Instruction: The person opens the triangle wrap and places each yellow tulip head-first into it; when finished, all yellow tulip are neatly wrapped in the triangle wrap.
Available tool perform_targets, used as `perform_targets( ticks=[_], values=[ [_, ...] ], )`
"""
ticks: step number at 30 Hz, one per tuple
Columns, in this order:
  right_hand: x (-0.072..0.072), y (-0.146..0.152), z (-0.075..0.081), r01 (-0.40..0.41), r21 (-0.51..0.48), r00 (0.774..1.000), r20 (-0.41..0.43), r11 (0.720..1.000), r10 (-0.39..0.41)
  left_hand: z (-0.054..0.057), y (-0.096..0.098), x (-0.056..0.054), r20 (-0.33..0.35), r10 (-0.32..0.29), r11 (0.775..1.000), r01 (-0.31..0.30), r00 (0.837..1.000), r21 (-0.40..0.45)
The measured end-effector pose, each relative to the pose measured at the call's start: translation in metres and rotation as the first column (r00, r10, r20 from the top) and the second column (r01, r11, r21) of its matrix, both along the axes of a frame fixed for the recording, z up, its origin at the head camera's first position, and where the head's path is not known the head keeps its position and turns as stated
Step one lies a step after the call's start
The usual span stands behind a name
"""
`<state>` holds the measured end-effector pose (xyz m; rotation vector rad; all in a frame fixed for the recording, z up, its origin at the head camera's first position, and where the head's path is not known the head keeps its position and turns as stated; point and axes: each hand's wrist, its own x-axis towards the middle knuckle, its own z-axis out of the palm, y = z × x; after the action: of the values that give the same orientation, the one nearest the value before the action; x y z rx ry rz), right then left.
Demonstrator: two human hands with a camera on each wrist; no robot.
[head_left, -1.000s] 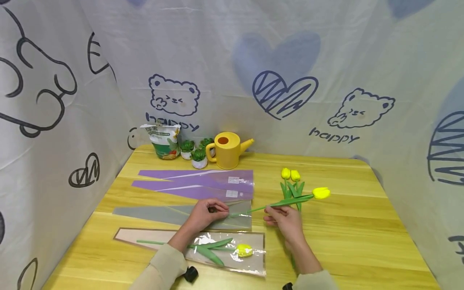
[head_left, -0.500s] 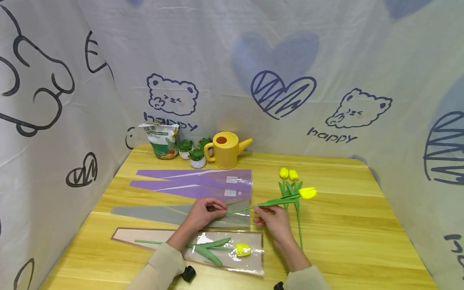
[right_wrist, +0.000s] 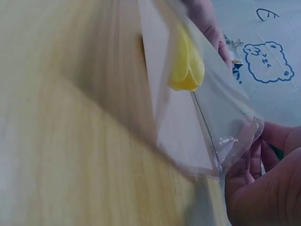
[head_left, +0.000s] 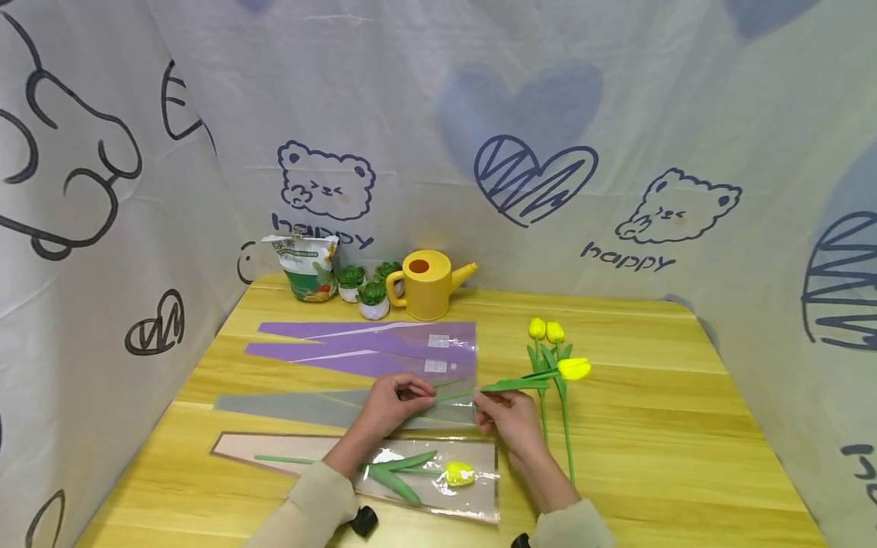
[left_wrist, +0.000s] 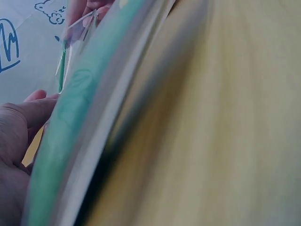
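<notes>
Above the wooden table [head_left: 685, 426], a yellow tulip [head_left: 521, 383] is held, blossom toward the right edge, stem pointing left across the mouth of the grey sleeve [head_left: 288, 407]. Its stem is pinched by the right hand [head_left: 515, 421], nearer the blossom; sleeve film appears pinched by the left hand [head_left: 390, 403].

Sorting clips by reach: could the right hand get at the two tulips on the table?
Probably yes, once free: the two tulips lie beside the right hand, their blooms uncovered, but it is busy at another tulip, which overlaps their leaves in the head view.
</notes>
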<state>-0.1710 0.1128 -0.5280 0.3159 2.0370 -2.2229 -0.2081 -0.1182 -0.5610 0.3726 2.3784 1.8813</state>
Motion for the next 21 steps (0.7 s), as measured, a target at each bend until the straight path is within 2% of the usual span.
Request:
perform_targets(
  ticks=[5, 10, 21],
  values=[
    [-0.0007, 0.0012, -0.0028, 0.002, 0.055, 0.999, 0.042, 0.998, -0.004, -0.0038, 0.0025, -0.0003, -0.018, 0.000, 1.000, 0.000, 1.000, 0.008],
    [0.0021, 0.0031, -0.0067, -0.038, 0.087, 0.995, 0.100, 0.995, 0.029, -0.0068, 0.0024, -0.0009, -0.032, -0.002, 1.000, 0.002, 0.999, -0.006],
    [0.0052, 0.0015, -0.0045, -0.063, 0.112, 0.996, 0.071, 0.992, 0.056, -0.0064, 0.0043, 0.0008, -0.041, -0.004, 0.999, 0.002, 0.999, -0.050]
  ],
)
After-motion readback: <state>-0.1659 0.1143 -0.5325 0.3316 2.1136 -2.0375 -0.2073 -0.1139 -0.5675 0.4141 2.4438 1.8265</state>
